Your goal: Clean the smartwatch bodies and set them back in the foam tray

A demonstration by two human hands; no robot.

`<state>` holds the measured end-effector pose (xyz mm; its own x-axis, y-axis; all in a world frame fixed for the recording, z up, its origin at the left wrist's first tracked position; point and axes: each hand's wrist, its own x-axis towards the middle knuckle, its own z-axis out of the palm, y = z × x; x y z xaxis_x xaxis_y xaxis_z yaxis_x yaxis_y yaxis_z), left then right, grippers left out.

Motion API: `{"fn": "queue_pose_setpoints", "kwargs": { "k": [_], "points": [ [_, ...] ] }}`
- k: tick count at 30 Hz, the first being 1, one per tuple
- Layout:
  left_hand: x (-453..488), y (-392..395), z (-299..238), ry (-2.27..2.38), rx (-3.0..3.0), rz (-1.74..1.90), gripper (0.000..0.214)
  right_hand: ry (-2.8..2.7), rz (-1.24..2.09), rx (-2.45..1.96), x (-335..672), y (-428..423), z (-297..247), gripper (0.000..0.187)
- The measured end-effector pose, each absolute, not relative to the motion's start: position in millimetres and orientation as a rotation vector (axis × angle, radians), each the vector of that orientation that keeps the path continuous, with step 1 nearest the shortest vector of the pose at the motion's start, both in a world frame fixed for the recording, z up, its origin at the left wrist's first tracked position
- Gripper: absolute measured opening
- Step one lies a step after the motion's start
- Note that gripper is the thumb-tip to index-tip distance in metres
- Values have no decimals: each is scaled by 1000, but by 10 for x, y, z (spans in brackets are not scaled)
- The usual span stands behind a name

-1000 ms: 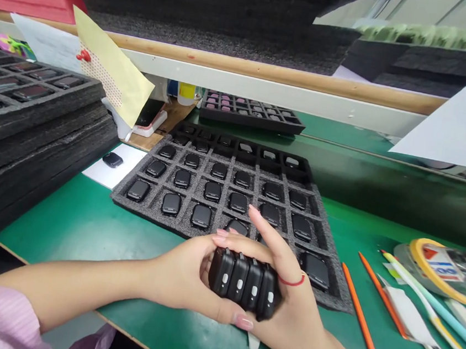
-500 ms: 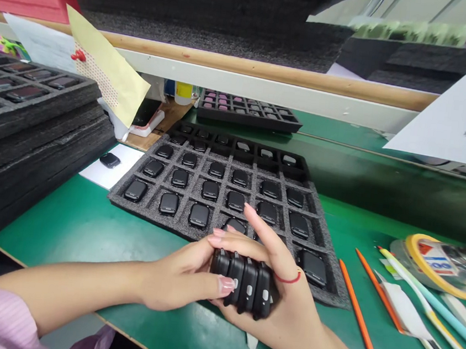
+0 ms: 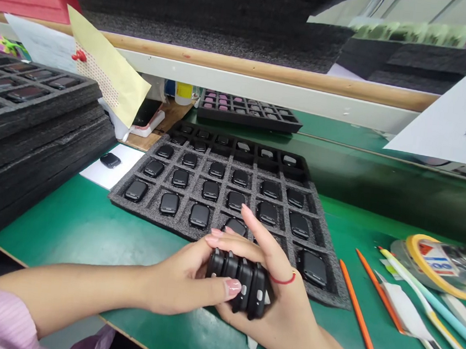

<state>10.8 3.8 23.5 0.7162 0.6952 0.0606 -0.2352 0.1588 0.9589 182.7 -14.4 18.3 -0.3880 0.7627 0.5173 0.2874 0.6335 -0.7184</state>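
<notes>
A short row of several black smartwatch bodies [image 3: 260,294] stands on edge between my two hands, side buttons facing me. My right hand [image 3: 284,319] cradles the row from below and the right, its index finger stretched up over the tray. From the left, my left hand [image 3: 176,279] closes on the same row, its thumb pressed across the front of the middle pieces. Just beyond lies a dark grey foam tray [image 3: 149,219], most of its visible pockets holding a watch body such as this one [image 3: 199,215]. My hands partly hide its near pockets.
Stacked foam trays [image 3: 45,138] rise at the left. One watch body [image 3: 110,160] lies on white paper [image 3: 120,176]. To the right are orange sticks [image 3: 359,315], a brush-like tool [image 3: 406,309] and a jar with yellow tape [image 3: 436,262]. A shelf edge [image 3: 268,78] crosses above.
My left thumb has slid slightly right along the row of watch bodies. The row and both hands have shifted a little to the left; the tray stays put.
</notes>
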Motion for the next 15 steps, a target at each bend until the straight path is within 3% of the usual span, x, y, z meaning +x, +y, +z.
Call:
{"fn": "queue_pose_setpoints", "kwargs": {
  "k": [10,15],
  "points": [
    [140,5,226,546,1197,755,24,-1948,682,-866,1791,-146,149,95],
    [123,-5,165,550,1024,727,50,-1906,739,-869,1778,-137,161,101]
  ]
}}
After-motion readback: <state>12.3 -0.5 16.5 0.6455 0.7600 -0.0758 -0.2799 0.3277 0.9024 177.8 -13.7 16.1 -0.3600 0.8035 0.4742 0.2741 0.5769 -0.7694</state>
